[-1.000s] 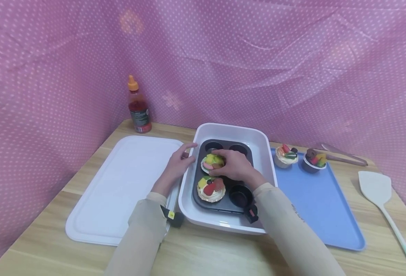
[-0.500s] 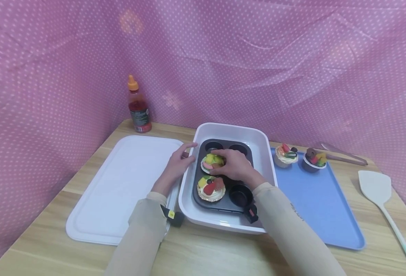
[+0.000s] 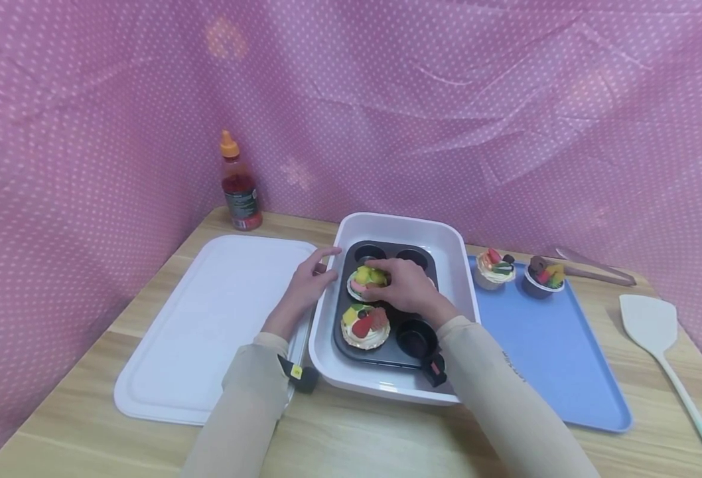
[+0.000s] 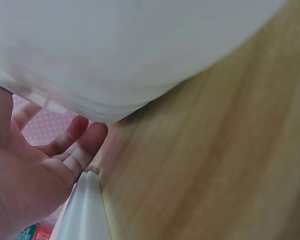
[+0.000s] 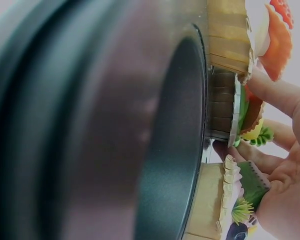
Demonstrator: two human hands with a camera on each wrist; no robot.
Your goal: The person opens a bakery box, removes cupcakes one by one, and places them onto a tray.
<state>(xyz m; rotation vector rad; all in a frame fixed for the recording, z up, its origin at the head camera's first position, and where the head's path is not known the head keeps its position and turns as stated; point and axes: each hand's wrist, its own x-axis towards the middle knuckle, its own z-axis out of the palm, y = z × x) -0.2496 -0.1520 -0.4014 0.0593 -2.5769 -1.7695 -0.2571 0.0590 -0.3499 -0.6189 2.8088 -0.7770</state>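
In the head view, my right hand (image 3: 407, 285) pinches a fruit-topped cupcake (image 3: 364, 280) in the left middle cup of a dark muffin tin (image 3: 391, 250). The right wrist view shows fingers around its dark pleated wrapper (image 5: 223, 102). A second cupcake (image 3: 363, 328), with cream and a strawberry, sits in the near-left cup. Another cupcake in the tin is mostly hidden under my right hand. The tin lies inside a white tub (image 3: 401, 219). My left hand (image 3: 308, 285) rests against the tub's left side, fingers loosely bent and touching its outer wall (image 4: 105, 75).
A white board (image 3: 208, 332) lies to the left, a sauce bottle (image 3: 241, 192) behind it. On the right, a blue tray (image 3: 560, 365) carries two cupcakes (image 3: 494, 271). Beyond it are tongs (image 3: 590, 273) and a long-handled spatula (image 3: 649, 325). A pink dotted cloth (image 3: 387, 106) hangs behind.
The right hand's fingers shift very slightly over the cupcake. The left hand, the tub and the other things stay where they were.
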